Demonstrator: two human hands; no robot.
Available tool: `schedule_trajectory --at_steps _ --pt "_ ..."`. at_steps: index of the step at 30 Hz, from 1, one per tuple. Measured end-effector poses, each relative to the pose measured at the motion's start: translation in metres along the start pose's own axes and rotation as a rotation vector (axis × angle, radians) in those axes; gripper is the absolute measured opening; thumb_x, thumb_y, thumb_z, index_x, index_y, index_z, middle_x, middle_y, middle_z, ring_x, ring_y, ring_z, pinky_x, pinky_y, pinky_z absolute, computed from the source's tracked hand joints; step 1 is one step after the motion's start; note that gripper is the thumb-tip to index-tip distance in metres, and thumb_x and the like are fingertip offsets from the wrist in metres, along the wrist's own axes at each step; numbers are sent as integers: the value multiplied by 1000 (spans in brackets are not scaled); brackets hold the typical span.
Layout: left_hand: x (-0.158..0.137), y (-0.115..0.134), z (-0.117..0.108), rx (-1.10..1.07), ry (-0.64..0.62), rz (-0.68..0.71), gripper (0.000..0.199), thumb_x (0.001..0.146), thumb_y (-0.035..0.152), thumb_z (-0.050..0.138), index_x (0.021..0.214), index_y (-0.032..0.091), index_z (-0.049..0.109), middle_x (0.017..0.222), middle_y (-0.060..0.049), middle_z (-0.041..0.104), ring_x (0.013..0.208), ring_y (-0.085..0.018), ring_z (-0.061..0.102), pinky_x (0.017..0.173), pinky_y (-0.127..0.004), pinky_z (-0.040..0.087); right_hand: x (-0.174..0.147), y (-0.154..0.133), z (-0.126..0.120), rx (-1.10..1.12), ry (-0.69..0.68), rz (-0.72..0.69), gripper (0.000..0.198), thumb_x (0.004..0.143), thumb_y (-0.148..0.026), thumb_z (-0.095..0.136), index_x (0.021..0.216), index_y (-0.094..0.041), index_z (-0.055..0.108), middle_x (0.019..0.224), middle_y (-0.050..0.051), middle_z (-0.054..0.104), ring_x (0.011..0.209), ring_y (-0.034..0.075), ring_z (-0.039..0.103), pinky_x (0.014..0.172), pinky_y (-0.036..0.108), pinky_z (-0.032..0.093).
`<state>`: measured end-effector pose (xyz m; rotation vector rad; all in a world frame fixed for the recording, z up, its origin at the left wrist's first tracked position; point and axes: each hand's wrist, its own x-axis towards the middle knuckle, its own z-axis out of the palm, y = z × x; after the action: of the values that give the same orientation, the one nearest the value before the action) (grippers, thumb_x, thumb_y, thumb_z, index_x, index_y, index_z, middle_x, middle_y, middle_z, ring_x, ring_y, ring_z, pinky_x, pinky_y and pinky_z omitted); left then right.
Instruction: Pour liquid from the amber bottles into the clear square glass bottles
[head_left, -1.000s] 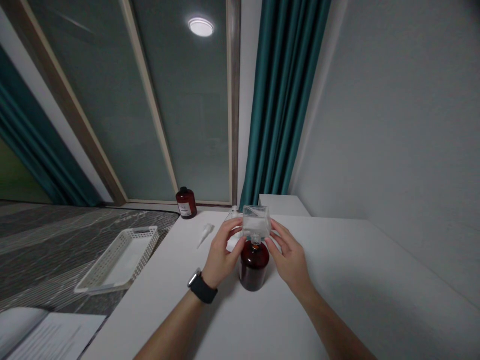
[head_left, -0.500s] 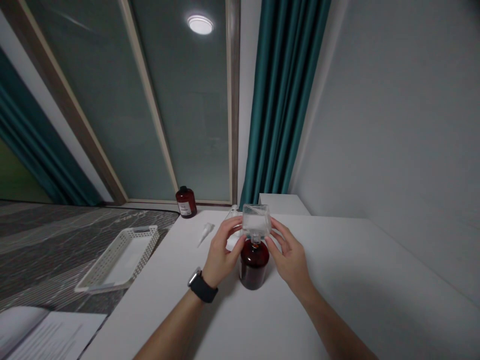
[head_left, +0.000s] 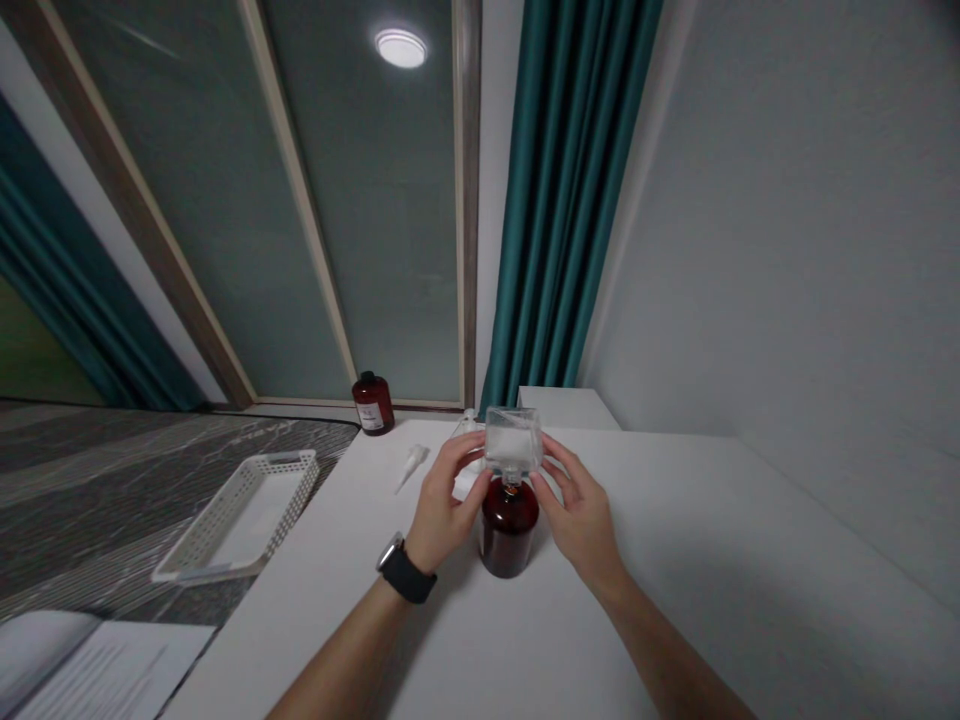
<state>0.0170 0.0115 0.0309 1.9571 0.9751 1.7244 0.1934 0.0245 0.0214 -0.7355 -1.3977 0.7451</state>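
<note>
A clear square bottle (head_left: pixel 513 438) is held upside down, its neck at the mouth of an upright dark red-brown bottle (head_left: pixel 508 530) on the white table. My left hand (head_left: pixel 451 490) grips the clear bottle's left side, fingers and thumb curved round it. On the opposite side my right hand (head_left: pixel 577 505) holds the same bottle between thumb and fingers. Whether the clear neck sits inside the lower mouth or just on it, I cannot tell. Behind my left hand stands another clear item (head_left: pixel 468 421), mostly hidden.
On the white table (head_left: pixel 675 580), a small white pointed nozzle or funnel (head_left: pixel 412 465) lies left of my hands. A second red-brown bottle (head_left: pixel 373 404) with a dark cap stands at the far left corner. A white basket (head_left: pixel 281 520) and an open booklet (head_left: pixel 112 670) are at left.
</note>
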Motion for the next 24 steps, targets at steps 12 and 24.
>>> schedule_trajectory --at_steps 12,24 --pt "0 1 1 -3 7 -1 33 95 21 57 128 25 54 129 -10 56 122 -24 55 105 -47 50 0 0 0 14 -7 9 40 87 -28 67 127 -25 63 134 9 61 119 26 62 108 46 50" --pt "0 0 2 -10 17 13 34 95 19 57 128 25 53 131 -10 55 124 -23 54 107 -47 49 1 2 1 21 1 -2 38 88 -28 66 126 -26 63 136 9 61 122 26 61 108 46 49"
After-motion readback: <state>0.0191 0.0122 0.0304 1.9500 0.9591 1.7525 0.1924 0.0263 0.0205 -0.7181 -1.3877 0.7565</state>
